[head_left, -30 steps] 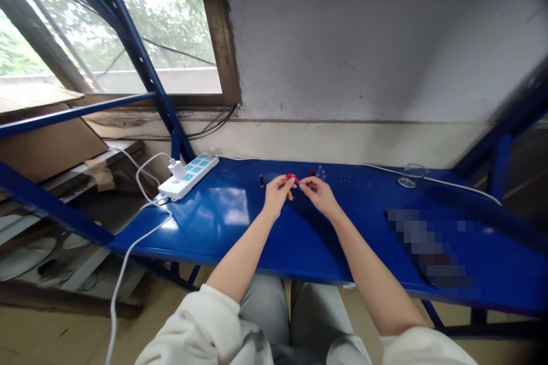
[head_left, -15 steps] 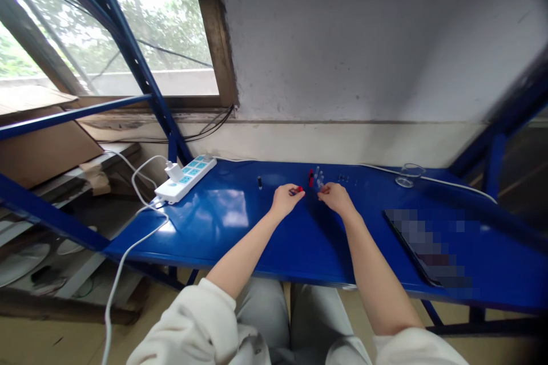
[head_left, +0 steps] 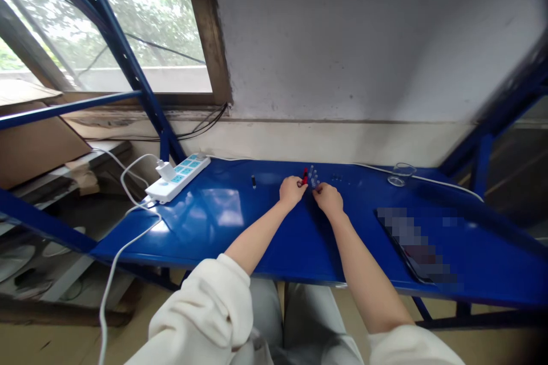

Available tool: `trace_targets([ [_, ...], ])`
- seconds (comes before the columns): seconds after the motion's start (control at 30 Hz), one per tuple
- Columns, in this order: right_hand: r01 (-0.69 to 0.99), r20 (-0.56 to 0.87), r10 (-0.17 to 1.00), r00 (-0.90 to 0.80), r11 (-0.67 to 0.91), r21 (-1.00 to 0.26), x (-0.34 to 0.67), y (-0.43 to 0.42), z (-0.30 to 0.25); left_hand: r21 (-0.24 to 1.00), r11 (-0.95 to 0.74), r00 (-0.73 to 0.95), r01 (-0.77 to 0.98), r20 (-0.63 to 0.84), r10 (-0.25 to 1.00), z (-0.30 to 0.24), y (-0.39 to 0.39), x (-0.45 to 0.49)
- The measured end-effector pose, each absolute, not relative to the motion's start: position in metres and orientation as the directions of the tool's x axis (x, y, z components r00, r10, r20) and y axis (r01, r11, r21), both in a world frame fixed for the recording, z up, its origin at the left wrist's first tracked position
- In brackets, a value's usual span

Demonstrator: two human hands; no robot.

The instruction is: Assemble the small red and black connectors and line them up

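My left hand [head_left: 291, 191] is closed in a pinch around a small red piece, whose kind is too small to tell. Right at its fingertips stands a red object with a dark part [head_left: 305, 173], and the two reds partly overlap in view. Several small clear tubes [head_left: 314, 175] stand just beyond the gap between my hands. My right hand [head_left: 329, 199] has thumb and fingers pressed together at the near side of these tubes; what it pinches, if anything, is hidden. To the left, a small vial with a black top [head_left: 253, 182] stands upright on the blue table [head_left: 299, 251].
A white power strip [head_left: 177, 178] with a plug and cable lies at the table's left. Several tiny clear pieces [head_left: 337, 177] lie right of the tubes. Farther right are a clear round container [head_left: 398, 180], a white cable and a dark flat object, partly blurred [head_left: 411, 245].
My left hand has moved forward and toward the red object beside the tubes. My right hand stays close to the tubes. The whole view has shifted slightly left.
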State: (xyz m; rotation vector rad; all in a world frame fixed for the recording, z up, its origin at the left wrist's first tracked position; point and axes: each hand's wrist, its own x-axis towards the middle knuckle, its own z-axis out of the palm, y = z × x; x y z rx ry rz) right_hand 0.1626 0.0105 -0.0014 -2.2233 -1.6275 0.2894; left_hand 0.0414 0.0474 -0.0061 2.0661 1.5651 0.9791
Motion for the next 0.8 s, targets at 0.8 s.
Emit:
trace_targets([
  [0.8,0.952,0.200,0.971,0.131,-0.067,-0.297,0.145,-0.002,0.016,0.513,-0.128,-0.215,0.849,0.556,0.803,0.021,0.014,-0.050],
])
